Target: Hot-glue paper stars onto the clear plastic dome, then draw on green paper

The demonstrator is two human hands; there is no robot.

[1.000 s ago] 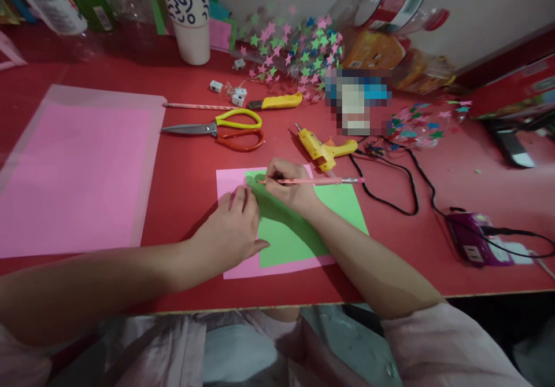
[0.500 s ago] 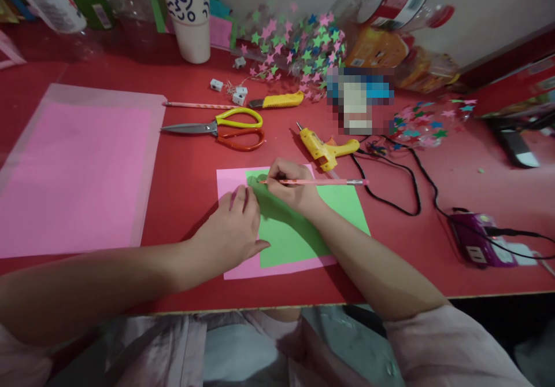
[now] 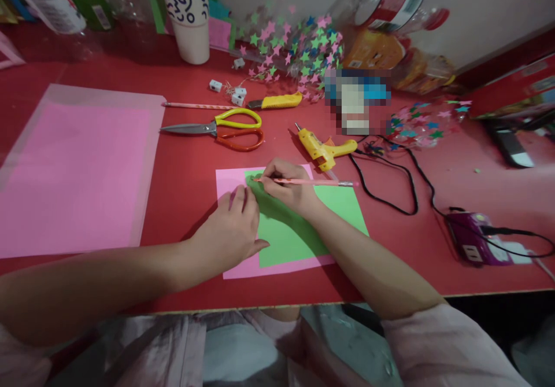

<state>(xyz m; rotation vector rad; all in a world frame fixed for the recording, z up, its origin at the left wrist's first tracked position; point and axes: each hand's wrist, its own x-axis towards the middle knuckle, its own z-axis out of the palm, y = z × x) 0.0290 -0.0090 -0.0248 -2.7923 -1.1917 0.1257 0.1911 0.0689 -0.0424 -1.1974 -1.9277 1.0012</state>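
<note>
My right hand (image 3: 290,187) grips a pink pencil (image 3: 323,183), its tip on the upper left corner of a green sheet (image 3: 299,233). The pencil lies at a low slant, its eraser end pointing right. Beneath the green sheet is a slightly larger pink sheet (image 3: 238,270), which shows along the left, top and bottom edges. My left hand (image 3: 234,225) rests flat over the left edge of both sheets, fingers stretched out and thumb apart. Whatever mark is under the pencil tip is too small to make out.
Scissors (image 3: 217,128), another pencil (image 3: 199,106), a yellow cutter knife (image 3: 277,102) and a yellow glue gun (image 3: 325,148) lie beyond the sheets. Pink sheets in a sleeve (image 3: 82,173) lie left. A purple power adapter (image 3: 474,236) with black cables sits right. A paper cup (image 3: 193,34) stands behind.
My right hand and the pencil have shifted slightly left, the tip now nearer the green sheet's corner. My left hand stays in place on the sheets.
</note>
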